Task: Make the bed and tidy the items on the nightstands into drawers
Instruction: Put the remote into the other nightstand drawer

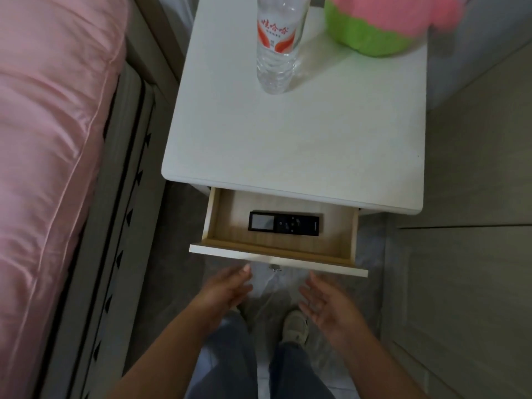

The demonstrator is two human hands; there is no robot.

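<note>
Black remote (284, 225) lies flat in the pulled-out drawer (276, 256); both hands (227, 289) (325, 305) hover relaxed, empty.

A black rectangular remote (283, 225) lies in the open wooden drawer (278, 256); a clear plastic bottle (277, 44) stands on the white nightstand (293, 145) above, right of the pink-quilted bed (49, 139).

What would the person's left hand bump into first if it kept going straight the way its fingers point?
Most likely the white front panel of the open drawer. The left hand is open, fingers aimed up at that panel, just short of it. Depth is hard to judge, so it could slip just beneath.
</note>
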